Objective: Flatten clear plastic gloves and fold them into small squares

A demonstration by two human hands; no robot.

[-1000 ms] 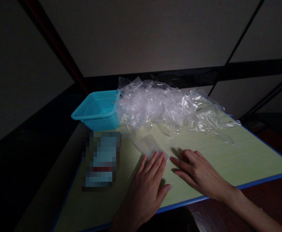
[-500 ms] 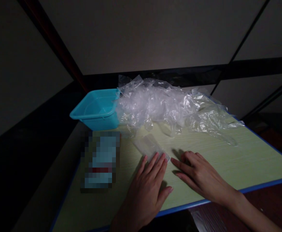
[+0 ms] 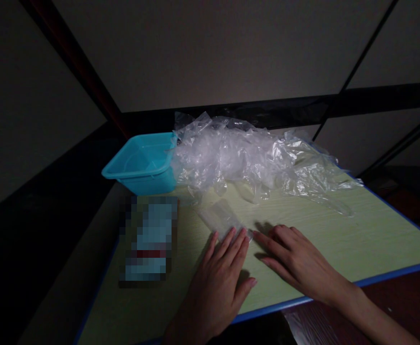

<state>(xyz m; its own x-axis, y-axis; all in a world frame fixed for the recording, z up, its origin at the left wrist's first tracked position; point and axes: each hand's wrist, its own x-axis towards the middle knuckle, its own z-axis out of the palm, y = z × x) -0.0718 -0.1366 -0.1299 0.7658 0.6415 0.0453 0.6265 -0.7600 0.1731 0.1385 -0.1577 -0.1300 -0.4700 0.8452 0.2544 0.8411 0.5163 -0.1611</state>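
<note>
A folded piece of thin clear plastic (image 3: 219, 215), perhaps a disposable glove, lies flat on the pale yellow-green table (image 3: 339, 244). My left hand (image 3: 219, 278) rests palm down with its fingers stretched over the near part of the plastic, the thumb out to the side. At the plastic's right corner is the tip of my right hand's (image 3: 298, 261) extended index finger. The right thumb stands apart, while its other fingers curl loosely; nothing is held there. Part of the folded plastic is hidden under my left fingers.
Behind my hands spreads a crumpled heap of clear plastic (image 3: 231, 153), which looks like disposable gloves. A turquoise basin (image 3: 147, 179) stands at the back left, touching the heap. In front of it lies a pixelated flat object (image 3: 154, 235). A blue edge (image 3: 274, 306) borders the table.
My right index fingertip has shifted very slightly left at the plastic's corner. My left hand stays pressed in place.
</note>
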